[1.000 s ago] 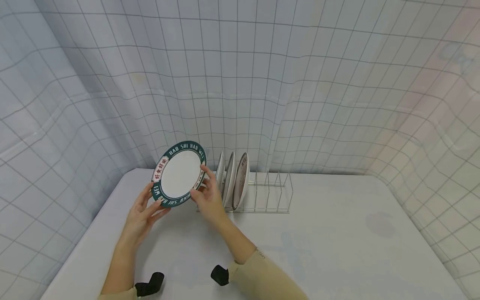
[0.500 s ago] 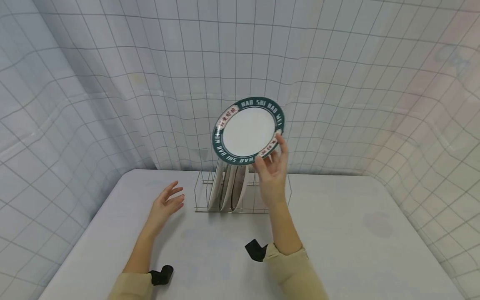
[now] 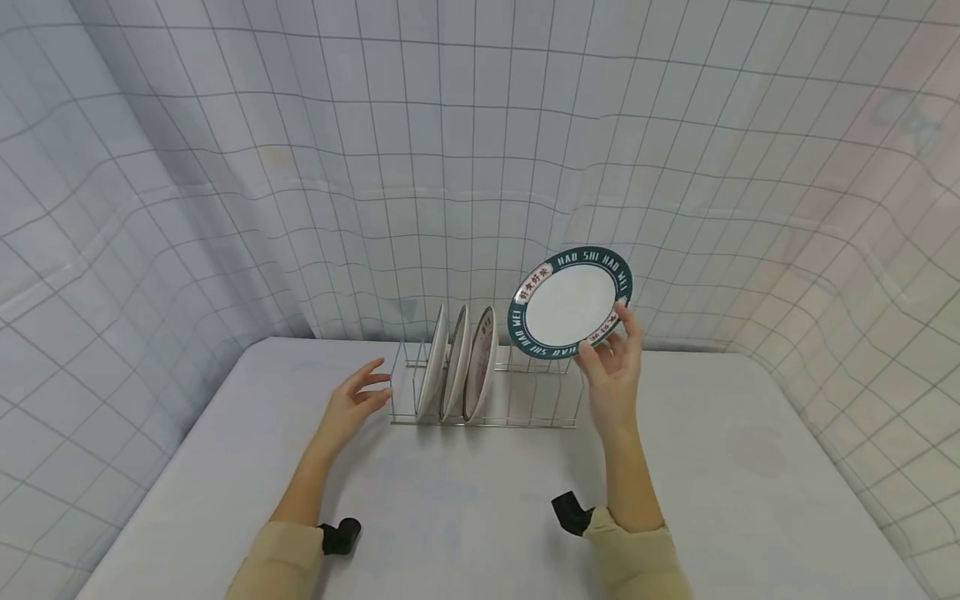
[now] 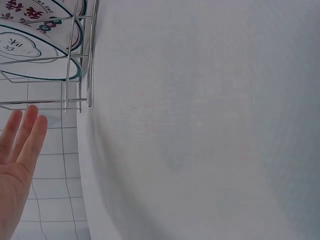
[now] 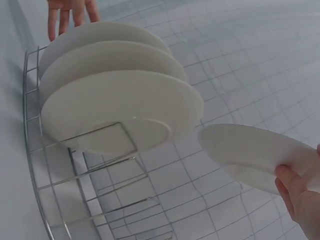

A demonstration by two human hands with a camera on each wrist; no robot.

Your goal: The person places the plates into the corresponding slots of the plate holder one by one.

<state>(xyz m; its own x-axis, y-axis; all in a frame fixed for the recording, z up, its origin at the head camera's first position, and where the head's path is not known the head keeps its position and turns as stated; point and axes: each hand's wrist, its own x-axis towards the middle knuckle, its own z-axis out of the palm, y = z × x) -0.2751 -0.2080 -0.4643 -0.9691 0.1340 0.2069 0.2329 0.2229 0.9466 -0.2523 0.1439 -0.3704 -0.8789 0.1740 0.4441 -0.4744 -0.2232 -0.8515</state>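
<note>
A white plate with a green lettered rim is tilted up in the air, above and right of the rack's right end. My right hand pinches its lower right edge between thumb and fingers; the right wrist view shows the plate's white underside. Three plates stand on edge in the left part of a wire dish rack. Beside the rack's left end is my left hand, fingers extended and holding nothing; in the left wrist view its fingertips are close to the wire.
The rack stands on a white-covered table near its back edge. A white curtain with a grid pattern hangs behind and at both sides. Black wrist camera mounts sit at both sleeves.
Both hands held the plate at the left; then my left hand let go. My right hand carried the plate up and over the rack to the right, then lower. My left hand moved toward the rack.
</note>
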